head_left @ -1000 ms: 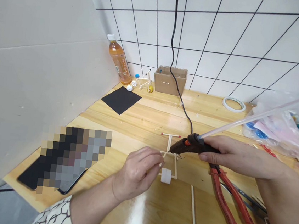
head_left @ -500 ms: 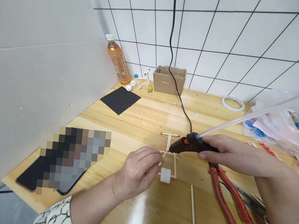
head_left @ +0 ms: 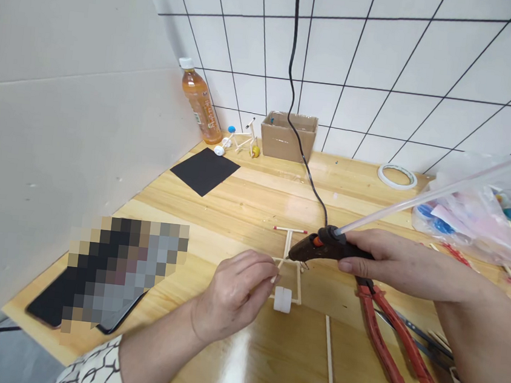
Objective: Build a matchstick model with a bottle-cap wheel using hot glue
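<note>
my right fingers (head_left: 357, 266) clenched on glue gun (head_left: 322, 248), tip at matchstick frame (head_left: 287, 246); left fingers (head_left: 261, 267) pinching a stick (head_left: 274, 280) at its corner.

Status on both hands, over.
Right hand holds glue gun at wooden stick frame; left hand pinches a stick there; red-handled pliers alongside, not blocking.

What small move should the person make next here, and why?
Probably bring the glue gun tip down onto the corner of the stick frame: the right hand holds the tip just above that corner, and the left hand pinches a thin stick beside it.
</note>
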`<state>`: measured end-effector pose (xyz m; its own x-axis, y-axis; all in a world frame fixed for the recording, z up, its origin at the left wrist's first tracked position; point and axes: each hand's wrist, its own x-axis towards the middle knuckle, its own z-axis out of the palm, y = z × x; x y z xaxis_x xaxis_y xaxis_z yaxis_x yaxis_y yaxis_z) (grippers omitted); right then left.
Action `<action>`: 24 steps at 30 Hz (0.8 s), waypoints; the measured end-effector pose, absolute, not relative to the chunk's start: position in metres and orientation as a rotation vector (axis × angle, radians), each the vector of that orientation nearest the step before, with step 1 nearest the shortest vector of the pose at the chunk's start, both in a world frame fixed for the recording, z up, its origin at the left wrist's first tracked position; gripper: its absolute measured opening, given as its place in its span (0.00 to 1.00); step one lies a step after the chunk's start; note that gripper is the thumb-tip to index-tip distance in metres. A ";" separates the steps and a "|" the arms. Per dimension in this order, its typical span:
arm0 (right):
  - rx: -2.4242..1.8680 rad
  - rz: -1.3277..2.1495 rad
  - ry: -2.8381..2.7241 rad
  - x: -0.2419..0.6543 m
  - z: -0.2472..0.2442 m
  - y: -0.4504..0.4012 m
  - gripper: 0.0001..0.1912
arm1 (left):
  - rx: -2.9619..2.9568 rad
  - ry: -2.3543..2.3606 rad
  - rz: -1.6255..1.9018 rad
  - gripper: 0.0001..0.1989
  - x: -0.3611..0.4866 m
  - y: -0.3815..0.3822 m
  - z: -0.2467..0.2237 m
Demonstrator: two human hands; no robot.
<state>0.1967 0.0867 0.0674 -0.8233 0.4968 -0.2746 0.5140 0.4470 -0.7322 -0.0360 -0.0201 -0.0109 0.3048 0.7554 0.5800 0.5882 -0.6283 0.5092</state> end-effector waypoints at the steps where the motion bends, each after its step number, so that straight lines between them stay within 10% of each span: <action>1: 0.926 -1.359 2.653 0.197 0.067 0.087 0.24 | 2.367 1.237 1.227 0.11 -0.036 -0.020 -0.012; 24: 0.886 -1.441 2.650 0.198 0.064 0.089 0.23 | 2.371 1.271 1.218 0.09 -0.034 -0.020 -0.008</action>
